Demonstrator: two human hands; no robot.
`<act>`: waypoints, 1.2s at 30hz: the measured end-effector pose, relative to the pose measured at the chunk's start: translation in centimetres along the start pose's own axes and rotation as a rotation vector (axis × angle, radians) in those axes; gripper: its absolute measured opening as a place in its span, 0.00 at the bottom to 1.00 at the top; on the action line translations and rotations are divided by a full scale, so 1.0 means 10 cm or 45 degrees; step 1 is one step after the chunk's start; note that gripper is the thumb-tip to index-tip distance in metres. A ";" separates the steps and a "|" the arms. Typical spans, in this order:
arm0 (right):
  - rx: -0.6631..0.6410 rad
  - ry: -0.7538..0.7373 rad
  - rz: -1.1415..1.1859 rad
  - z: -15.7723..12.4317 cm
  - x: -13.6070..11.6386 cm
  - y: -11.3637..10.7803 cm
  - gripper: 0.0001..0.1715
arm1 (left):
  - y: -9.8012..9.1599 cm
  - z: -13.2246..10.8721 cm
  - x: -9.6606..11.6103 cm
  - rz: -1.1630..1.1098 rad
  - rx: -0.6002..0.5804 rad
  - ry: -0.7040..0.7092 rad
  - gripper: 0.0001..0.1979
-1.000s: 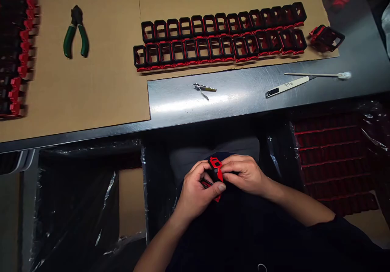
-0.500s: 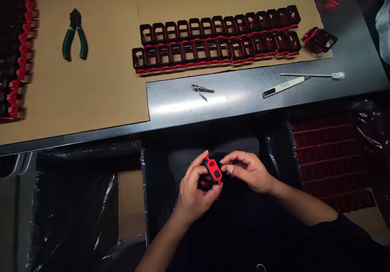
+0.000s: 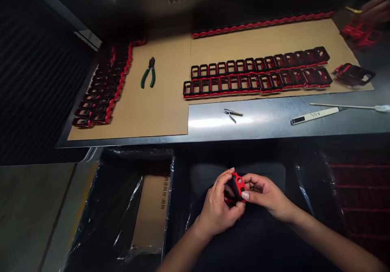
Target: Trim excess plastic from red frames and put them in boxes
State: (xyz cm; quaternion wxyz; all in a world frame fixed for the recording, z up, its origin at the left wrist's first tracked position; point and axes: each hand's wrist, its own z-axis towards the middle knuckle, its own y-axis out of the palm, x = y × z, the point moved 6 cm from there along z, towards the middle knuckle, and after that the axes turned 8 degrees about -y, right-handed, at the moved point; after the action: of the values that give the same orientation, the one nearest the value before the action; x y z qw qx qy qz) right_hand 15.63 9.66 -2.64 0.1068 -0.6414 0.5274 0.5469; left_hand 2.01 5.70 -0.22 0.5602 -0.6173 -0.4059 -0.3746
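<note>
My left hand (image 3: 217, 207) is closed round a small red and black plastic frame (image 3: 239, 185), with fingers at its top end and the thumb at its bottom end. The red face carries a round hole and a dark rectangular one. From the right, my right hand (image 3: 268, 196) pinches the edge of this frame between thumb and fingers. Both hands are over my lap, below the table's front edge. Whether the right fingers hold anything small besides the frame cannot be made out.
Rows of similar frames (image 3: 234, 83) stand on cardboard (image 3: 164, 117), with more frames (image 3: 103, 89) at left. Green-handled pliers (image 3: 149, 73), nippers (image 3: 233, 114), a white-handled knife (image 3: 317, 116) and a cotton swab (image 3: 344, 106) lie nearby. Lined bins (image 3: 122, 207) flank me. Another person's hand (image 3: 378, 7) is far right.
My right thumb and fingers have closed onto the frame's right edge. The camera view has swung left and up, showing more table and another person's hand at the upper right.
</note>
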 end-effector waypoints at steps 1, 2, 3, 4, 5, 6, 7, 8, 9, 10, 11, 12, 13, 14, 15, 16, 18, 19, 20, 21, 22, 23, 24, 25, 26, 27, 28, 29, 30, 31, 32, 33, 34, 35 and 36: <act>-0.002 0.008 0.024 0.02 0.01 0.00 0.20 | 0.01 0.01 -0.02 0.000 -0.011 -0.017 0.36; 0.001 0.018 0.047 0.03 0.02 0.00 0.20 | 0.01 0.01 -0.03 0.003 -0.015 -0.022 0.37; 0.008 0.028 0.070 0.03 0.02 0.00 0.20 | 0.02 0.02 -0.04 0.009 -0.016 -0.014 0.38; 0.017 0.040 0.093 0.04 0.02 -0.01 0.21 | 0.02 0.02 -0.04 0.017 -0.018 0.005 0.39; 0.026 0.053 0.117 0.03 0.03 -0.02 0.21 | 0.03 0.03 -0.04 0.025 -0.019 0.027 0.40; 0.033 0.065 0.139 0.03 0.03 -0.02 0.22 | 0.03 0.03 -0.04 0.030 -0.021 0.045 0.40; 0.037 0.076 0.159 0.03 0.03 -0.03 0.22 | 0.04 0.04 -0.05 0.029 -0.029 0.052 0.41; 0.039 0.085 0.176 0.02 0.04 -0.03 0.23 | 0.05 0.05 -0.05 0.023 -0.041 0.048 0.41; 0.040 0.092 0.191 0.02 0.04 -0.03 0.23 | 0.06 0.06 -0.06 0.013 -0.050 0.038 0.42; 0.038 0.101 0.205 0.02 0.04 -0.03 0.23 | 0.06 0.06 -0.06 0.005 -0.054 0.034 0.42; 0.033 0.107 0.220 0.02 0.04 -0.02 0.23 | 0.07 0.07 -0.05 0.002 -0.052 0.037 0.42; 0.028 0.113 0.235 0.02 0.04 -0.02 0.23 | 0.07 0.08 -0.05 0.002 -0.045 0.044 0.42; 0.021 0.115 0.251 0.03 0.04 -0.01 0.23 | 0.07 0.08 -0.05 0.003 -0.034 0.052 0.41; 0.018 0.117 0.263 0.03 0.04 -0.01 0.23 | 0.07 0.08 -0.05 0.003 -0.024 0.059 0.41; 0.017 0.118 0.270 0.04 0.04 0.00 0.22 | 0.07 0.09 -0.05 0.003 -0.018 0.064 0.41; 0.021 0.117 0.275 0.04 0.05 0.00 0.22 | 0.07 0.09 -0.05 0.003 -0.012 0.069 0.41; 0.035 0.125 0.275 0.05 0.06 -0.01 0.23 | 0.07 0.10 -0.07 0.003 -0.002 0.086 0.41; 0.040 0.131 0.270 0.06 0.06 -0.02 0.23 | 0.06 0.10 -0.07 0.008 0.003 0.096 0.41; 0.045 0.136 0.262 0.07 0.07 -0.03 0.23 | 0.06 0.11 -0.08 0.016 0.011 0.099 0.42; 0.047 0.137 0.253 0.08 0.07 -0.03 0.23 | 0.05 0.11 -0.09 0.025 0.021 0.095 0.42; 0.048 0.131 0.241 0.09 0.06 -0.03 0.23 | 0.03 0.12 -0.09 0.036 0.028 0.085 0.42; 0.049 0.118 0.230 0.10 0.05 -0.03 0.22 | 0.02 0.12 -0.09 0.048 0.030 0.066 0.42; 0.051 0.102 0.225 0.11 0.03 -0.03 0.22 | 0.01 0.12 -0.10 0.054 0.030 0.042 0.41; 0.052 0.088 0.227 0.12 0.02 -0.02 0.22 | 0.00 0.11 -0.10 0.050 0.025 0.016 0.40; 0.056 0.076 0.235 0.12 0.00 -0.02 0.22 | -0.01 0.10 -0.10 0.030 0.020 -0.021 0.38; 0.057 0.071 0.254 0.13 -0.01 -0.01 0.22 | -0.02 0.09 -0.10 -0.010 0.024 -0.055 0.36; 0.058 0.068 0.280 0.13 -0.01 -0.01 0.22 | -0.03 0.08 -0.11 -0.065 0.030 -0.092 0.35; 0.065 0.065 0.306 0.13 -0.01 -0.02 0.22 | -0.05 0.07 -0.12 -0.123 0.035 -0.133 0.35; 0.074 0.066 0.327 0.13 0.00 -0.03 0.22 | -0.05 0.06 -0.13 -0.174 0.039 -0.168 0.35; 0.087 0.066 0.339 0.13 0.00 -0.05 0.21 | -0.06 0.05 -0.14 -0.210 0.037 -0.194 0.35; 0.101 0.065 0.341 0.12 0.01 -0.06 0.21 | -0.06 0.04 -0.14 -0.228 0.035 -0.207 0.35; 0.115 0.064 0.334 0.11 0.02 -0.08 0.20 | -0.06 0.03 -0.14 -0.232 0.032 -0.209 0.35; 0.129 0.057 0.323 0.09 0.03 -0.09 0.19 | -0.05 0.02 -0.14 -0.227 0.027 -0.206 0.35; 0.139 0.047 0.310 0.08 0.04 -0.10 0.18 | -0.05 0.02 -0.14 -0.219 0.022 -0.199 0.35; 0.145 0.034 0.298 0.07 0.04 -0.11 0.18 | -0.04 0.01 -0.13 -0.212 0.016 -0.192 0.35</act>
State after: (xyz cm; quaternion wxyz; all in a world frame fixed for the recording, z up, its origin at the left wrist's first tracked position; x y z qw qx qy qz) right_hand 16.04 10.39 -3.68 0.0714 -0.5756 0.6302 0.5161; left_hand 1.10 5.71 -1.27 0.4988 -0.6043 -0.4991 -0.3700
